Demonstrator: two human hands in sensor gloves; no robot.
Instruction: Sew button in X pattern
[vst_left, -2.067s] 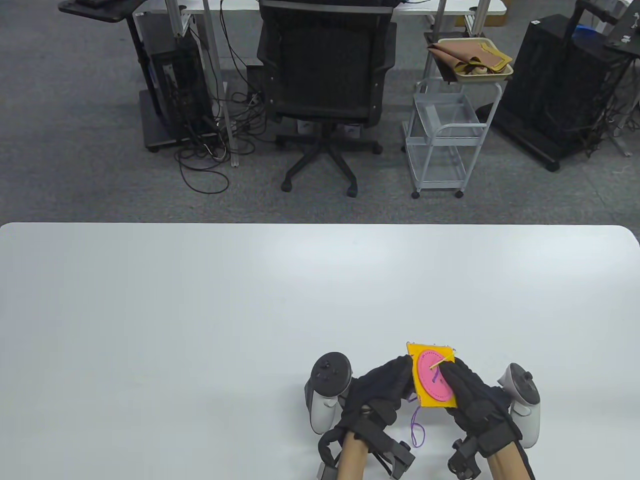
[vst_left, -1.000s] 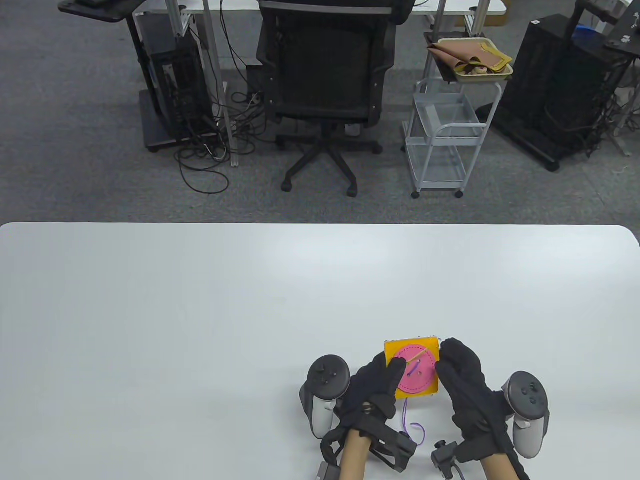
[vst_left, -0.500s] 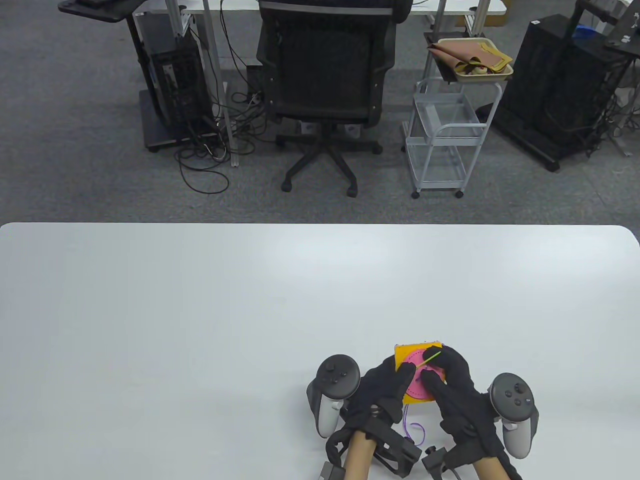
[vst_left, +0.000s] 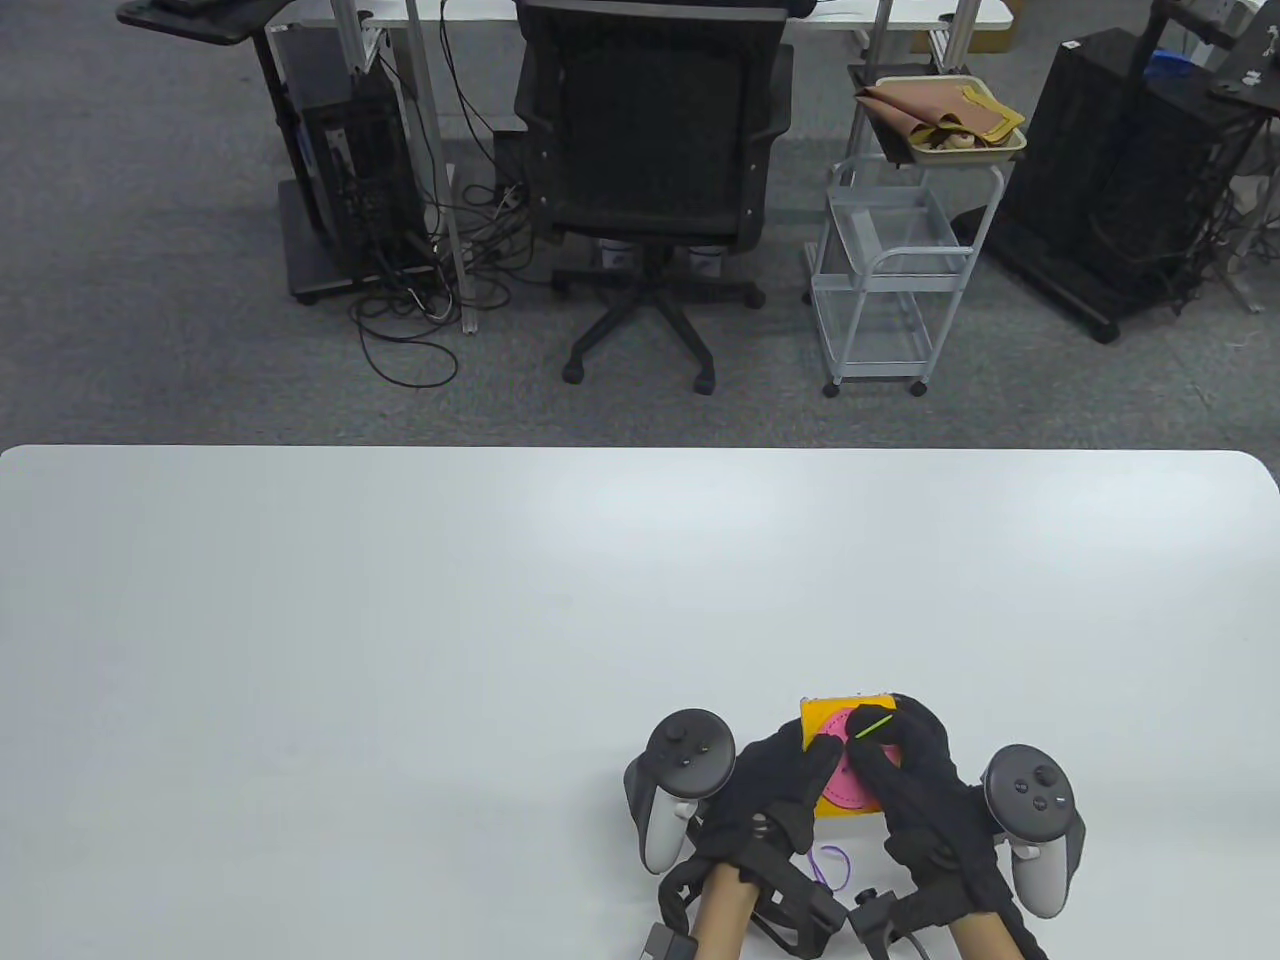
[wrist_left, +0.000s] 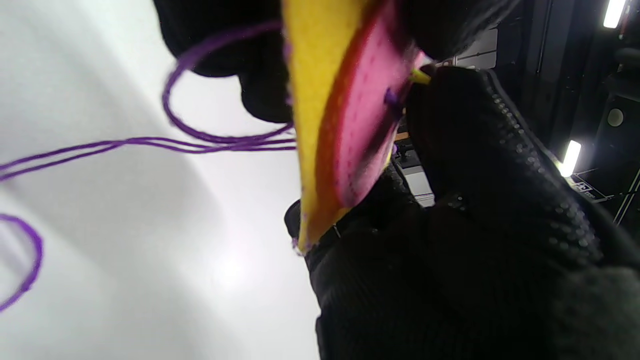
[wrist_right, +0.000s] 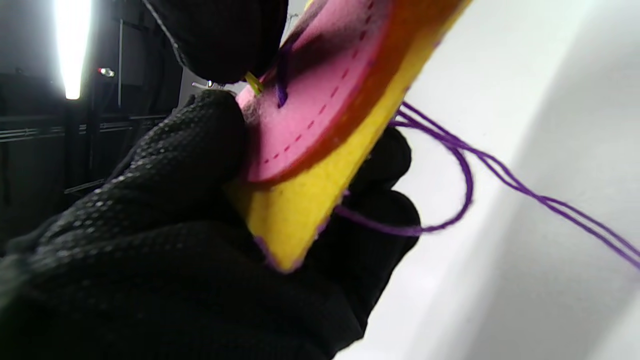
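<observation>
White tabletop (vst_left: 400, 620) fills the lower half of the table view, and all the action sits at its near edge, right of centre. Beyond it, grey carpet, a black office chair (vst_left: 650, 150), a white wire trolley (vst_left: 880, 270) with a tray of brown cloth on top, and dark equipment racks on either side. No readable writing or brand anywhere in these views.

Now the hands. The left hand (vst_left: 775, 790), black-gloved with a grey tracker (vst_left: 680, 780) on its back, grips the left edge of the yellow felt square (vst_left: 822, 714), thumb on the face and fingers curled behind it, and holds it tilted up off the table. The right hand (vst_left: 915, 790), its own tracker (vst_left: 1035, 820) out to the right, covers the square's right side, fingers closed together and pinching a slim yellow-green needle (vst_left: 873, 727) that lies slanted across its fingertips.

On the felt sits the big pink felt button (vst_left: 838, 785), a round disc with a dashed stitch line around its rim. From the right wrist view, a purple stitch (wrist_right: 282, 85) runs across the button's face, and the needle's tip pokes out just beside it, against the gloved fingertip.

Purple thread (wrist_left: 220, 142) trails doubled from behind the square, looping down onto the table between the two wrists.
</observation>
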